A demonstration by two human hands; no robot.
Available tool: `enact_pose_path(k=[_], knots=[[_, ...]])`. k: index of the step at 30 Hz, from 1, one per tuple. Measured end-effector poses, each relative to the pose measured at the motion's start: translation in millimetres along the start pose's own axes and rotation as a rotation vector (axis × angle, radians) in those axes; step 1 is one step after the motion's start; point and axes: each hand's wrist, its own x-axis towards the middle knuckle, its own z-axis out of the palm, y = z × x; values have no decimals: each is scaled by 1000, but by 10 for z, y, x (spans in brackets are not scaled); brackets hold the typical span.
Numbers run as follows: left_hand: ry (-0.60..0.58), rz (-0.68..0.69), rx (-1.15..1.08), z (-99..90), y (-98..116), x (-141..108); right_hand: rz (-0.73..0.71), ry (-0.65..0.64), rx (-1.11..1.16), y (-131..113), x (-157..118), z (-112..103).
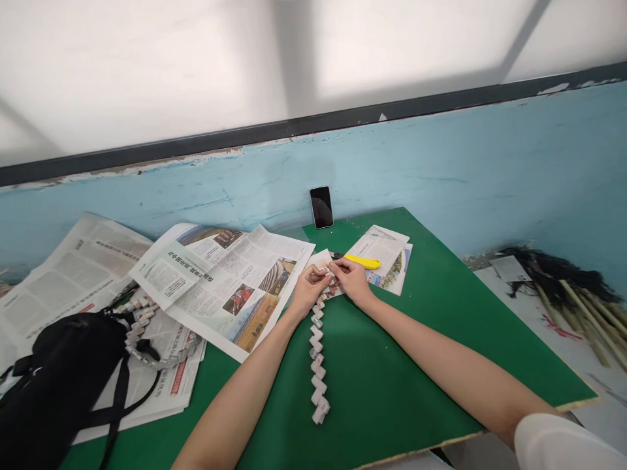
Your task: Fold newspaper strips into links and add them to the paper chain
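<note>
A zigzag chain of folded newspaper (317, 369) runs down the green table toward me, its far end pinched between my two hands. My left hand (309, 287) has thumb and fingers closed on that end. Opposite it, my right hand (351, 279) pinches at the same spot, fingertips almost meeting the left ones. Exactly which fold each holds is too small to see. Just beyond my right fingers lies a yellow-handled utility knife (365, 262). Cut newspaper pieces (385, 251) lie under and beside the knife.
Large newspaper sheets (220, 281) cover the table's left side. A black bag (73, 372) rests on them beside another folded-paper chain (142, 320). A phone (321, 207) leans against the blue wall. Sticks and black material (578, 294) lie beyond the right edge of the green table (441, 307).
</note>
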Motion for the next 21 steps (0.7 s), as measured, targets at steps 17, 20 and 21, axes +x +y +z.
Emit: enact_pose_path(k=[17, 20, 21], knots=[[96, -29, -18, -49, 22, -5, 71, -54, 173, -7, 32, 19], [107, -29, -32, -56, 26, -6, 80, -74, 188, -15, 13, 30], [113, -30, -34, -56, 29, -7, 81, -82, 198, -26, 6, 31]])
